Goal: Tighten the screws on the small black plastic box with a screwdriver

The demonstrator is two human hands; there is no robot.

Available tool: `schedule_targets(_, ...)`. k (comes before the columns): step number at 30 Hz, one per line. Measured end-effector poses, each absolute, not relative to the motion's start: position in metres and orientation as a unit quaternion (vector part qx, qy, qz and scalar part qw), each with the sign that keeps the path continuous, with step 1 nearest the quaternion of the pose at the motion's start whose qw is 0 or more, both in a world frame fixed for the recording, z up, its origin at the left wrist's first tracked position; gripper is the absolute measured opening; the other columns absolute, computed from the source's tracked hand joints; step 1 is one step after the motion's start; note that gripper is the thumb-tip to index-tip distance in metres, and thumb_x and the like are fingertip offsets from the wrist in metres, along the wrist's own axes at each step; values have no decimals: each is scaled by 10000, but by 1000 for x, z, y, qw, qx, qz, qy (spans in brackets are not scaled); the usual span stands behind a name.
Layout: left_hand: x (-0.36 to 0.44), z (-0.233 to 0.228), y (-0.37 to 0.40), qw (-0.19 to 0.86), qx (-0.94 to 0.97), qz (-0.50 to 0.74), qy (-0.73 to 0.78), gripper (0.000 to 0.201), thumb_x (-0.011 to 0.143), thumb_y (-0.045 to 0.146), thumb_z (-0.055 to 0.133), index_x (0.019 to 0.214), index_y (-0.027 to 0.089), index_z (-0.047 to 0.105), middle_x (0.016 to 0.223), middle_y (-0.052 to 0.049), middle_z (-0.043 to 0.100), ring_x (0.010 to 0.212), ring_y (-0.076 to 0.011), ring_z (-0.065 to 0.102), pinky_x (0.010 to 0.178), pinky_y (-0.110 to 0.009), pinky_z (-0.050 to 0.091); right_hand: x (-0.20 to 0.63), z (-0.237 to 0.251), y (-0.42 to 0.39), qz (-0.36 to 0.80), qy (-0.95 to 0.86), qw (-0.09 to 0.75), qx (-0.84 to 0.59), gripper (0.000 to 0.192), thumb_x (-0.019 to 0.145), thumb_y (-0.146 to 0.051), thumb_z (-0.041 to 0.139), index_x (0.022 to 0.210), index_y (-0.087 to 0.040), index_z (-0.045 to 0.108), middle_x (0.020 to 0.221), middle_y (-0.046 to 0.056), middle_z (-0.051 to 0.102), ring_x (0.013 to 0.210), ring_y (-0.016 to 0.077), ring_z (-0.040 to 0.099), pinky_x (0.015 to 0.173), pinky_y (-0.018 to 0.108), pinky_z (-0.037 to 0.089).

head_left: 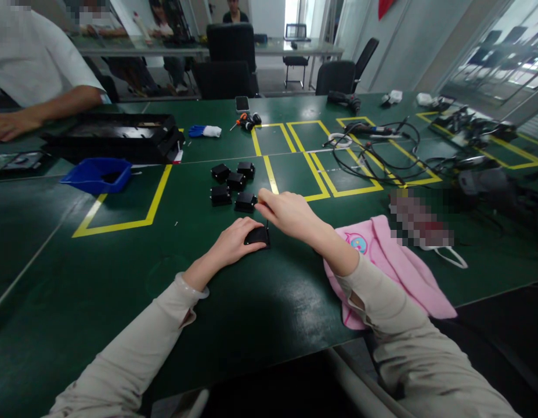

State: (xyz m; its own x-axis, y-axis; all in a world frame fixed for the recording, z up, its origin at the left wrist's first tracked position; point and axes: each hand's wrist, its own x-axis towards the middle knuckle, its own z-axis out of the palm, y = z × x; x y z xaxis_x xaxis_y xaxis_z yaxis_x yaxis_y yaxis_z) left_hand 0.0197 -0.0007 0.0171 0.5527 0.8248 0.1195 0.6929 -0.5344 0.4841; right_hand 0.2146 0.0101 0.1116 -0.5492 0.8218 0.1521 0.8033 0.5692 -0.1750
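My left hand (234, 242) is closed around a small black box (257, 236), steadying it on the green table between thumb and fingers. Just above the box's right end, my right hand (288, 212) is curled in a fist. A thin dark shaft (267, 224) points down from it to the box; its handle is hidden in the fingers. Beyond my hands lie several similar black boxes (236, 181) in a loose cluster, the nearest one (245, 202) close to my right fingertips.
To the left are a blue scoop-shaped bin (98, 176) and stacked black trays (121, 134). A pink cloth (382, 261) lies under my right forearm. Black cables (360, 151) and an orange-handled tool (242, 121) lie farther back. Another person's hand (11, 125) rests at far left.
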Motion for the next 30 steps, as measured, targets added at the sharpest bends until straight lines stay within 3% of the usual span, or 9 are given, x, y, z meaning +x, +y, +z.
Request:
schedule_targets(5, 19, 16, 0, 190, 862, 166, 438, 413, 859, 483, 613, 1163, 208, 561, 1137, -73, 592, 1053, -258, 541, 910, -404, 455, 215, 112, 10, 49, -878, 120, -462, 273, 983, -320, 316, 1145, -200, 500, 917, 47, 704, 764, 175, 623, 588, 271, 276)
schedule_targets(12, 20, 16, 0, 195, 860, 170, 440, 403, 855, 473, 617, 1160, 215, 563, 1140, -72, 594, 1063, -258, 540, 919, -408, 454, 213, 112, 11, 40, -876, 101, -470, 331, 993, -421, 292, 1104, -210, 522, 920, 61, 708, 802, 198, 636, 611, 271, 308)
schedule_targets(20, 19, 17, 0, 193, 860, 170, 441, 405, 856, 474, 619, 1156, 209, 556, 1130, -70, 592, 1051, -257, 542, 903, -401, 456, 214, 113, 9, 57, -875, 114, -468, 266, 981, -310, 313, 1150, -195, 484, 950, 58, 706, 773, 180, 628, 607, 269, 310)
schedule_targets(30, 20, 17, -1, 192, 860, 169, 442, 397, 857, 471, 618, 1152, 212, 562, 1131, -68, 595, 1050, -257, 543, 909, -399, 454, 213, 113, 9, 29, -875, 99, -474, 312, 993, -414, 306, 1095, -211, 521, 905, 52, 708, 798, 194, 643, 589, 273, 288)
